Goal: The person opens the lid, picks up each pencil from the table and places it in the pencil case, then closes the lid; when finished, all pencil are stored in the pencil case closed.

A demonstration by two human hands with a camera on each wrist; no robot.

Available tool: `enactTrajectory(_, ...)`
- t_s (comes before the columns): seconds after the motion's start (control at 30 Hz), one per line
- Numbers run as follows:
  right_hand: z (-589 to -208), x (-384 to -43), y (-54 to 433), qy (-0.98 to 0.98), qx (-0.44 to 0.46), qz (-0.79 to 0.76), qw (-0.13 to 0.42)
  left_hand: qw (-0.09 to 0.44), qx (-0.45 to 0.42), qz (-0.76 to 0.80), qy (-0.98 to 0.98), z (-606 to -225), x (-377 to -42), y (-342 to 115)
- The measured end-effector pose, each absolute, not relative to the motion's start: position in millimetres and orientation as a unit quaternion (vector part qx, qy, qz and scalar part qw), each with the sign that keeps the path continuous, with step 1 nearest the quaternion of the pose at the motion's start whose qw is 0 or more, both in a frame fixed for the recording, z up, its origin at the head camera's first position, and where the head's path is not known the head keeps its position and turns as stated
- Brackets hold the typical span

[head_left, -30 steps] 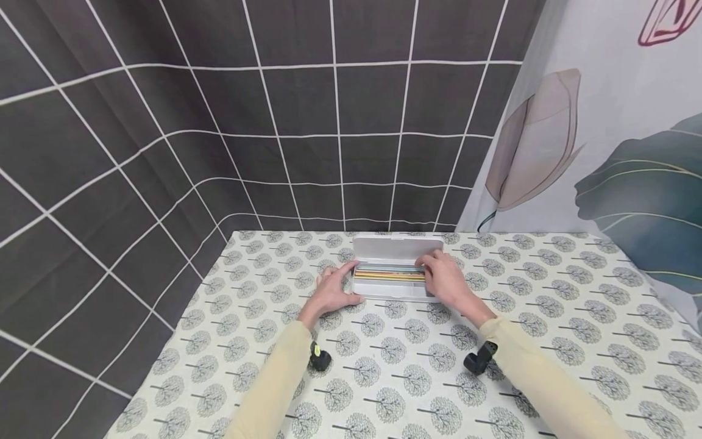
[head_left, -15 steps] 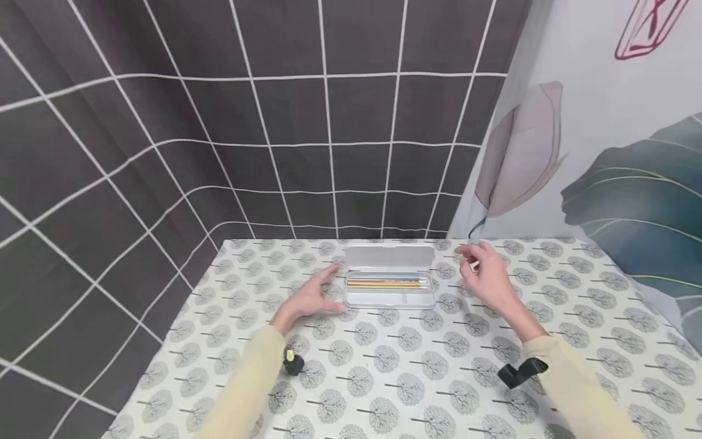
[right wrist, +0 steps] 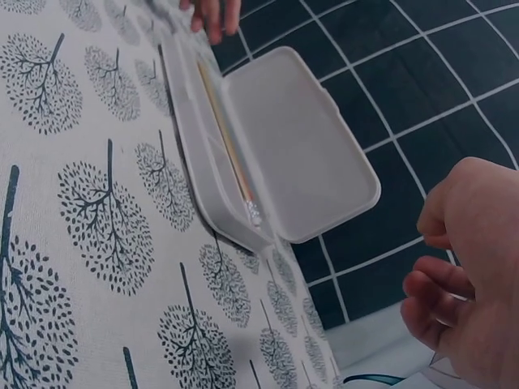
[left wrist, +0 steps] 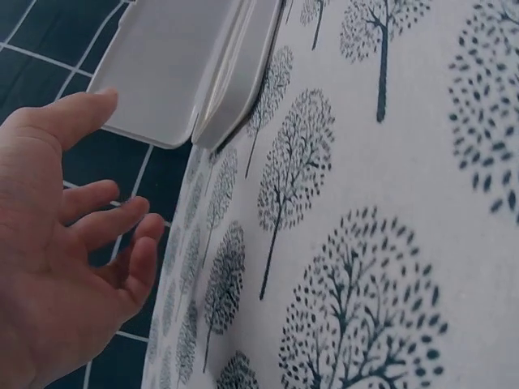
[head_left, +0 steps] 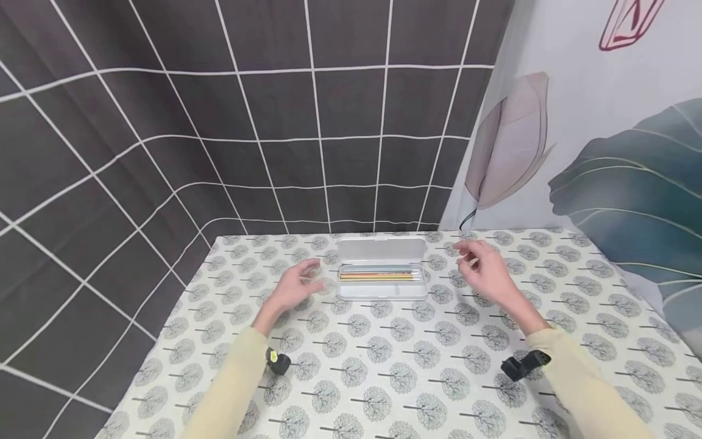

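Note:
A whitish pencil case (head_left: pixel 362 292) lies on the table near its far edge, its lid (head_left: pixel 381 250) tipped up and back. Several long pencils (head_left: pixel 376 277) in yellow, red and pale blue lie side by side in its rear part; a small divider shows at the front right. To the left of the case, my left hand (head_left: pixel 293 286) hovers with fingers loosely bent and nothing in them. My right hand (head_left: pixel 485 272) is off to the right of the case, fingers relaxed and bent, holding nothing visible. The right wrist view shows a pencil (right wrist: pixel 231 154) along the case's inside.
A tablecloth (head_left: pixel 378 378) with grey trees covers the table. Behind it hangs a dark curtain (head_left: pixel 351 164) with white grid lines, meeting the table's far edge. At the right a pale curtain (head_left: pixel 515 201) with leaf prints hangs beside the table.
Both hands have let go of the pencil case and moved apart, the left one outward to the left, the right one to the right. The case stays put, lid up; the head view has shifted slightly.

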State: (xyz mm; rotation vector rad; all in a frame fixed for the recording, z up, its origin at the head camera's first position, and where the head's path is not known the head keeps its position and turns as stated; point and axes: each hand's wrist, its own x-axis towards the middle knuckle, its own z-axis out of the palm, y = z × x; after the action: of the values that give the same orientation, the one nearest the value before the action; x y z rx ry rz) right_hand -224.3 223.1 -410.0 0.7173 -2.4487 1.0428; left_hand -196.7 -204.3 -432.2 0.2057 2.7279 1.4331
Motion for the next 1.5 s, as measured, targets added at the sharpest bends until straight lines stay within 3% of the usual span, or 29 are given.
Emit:
enactTrajectory(0.2,-410,-230,219,-0.877,0.28,0.359,0.154,-0.009,0.06,0.461,0.885,-424,-198,-195)
enactTrajectory(0.7,-406,-240,203,-0.892,0.275,0.348,0.083,-0.031,0.123,0.452,0.883,-417,-206,-177)
enactTrajectory(1.5,-405,-256,175,-0.893,0.294,0.338,0.03,-0.01,0.116,0.479,0.87,-417,-220,-159)
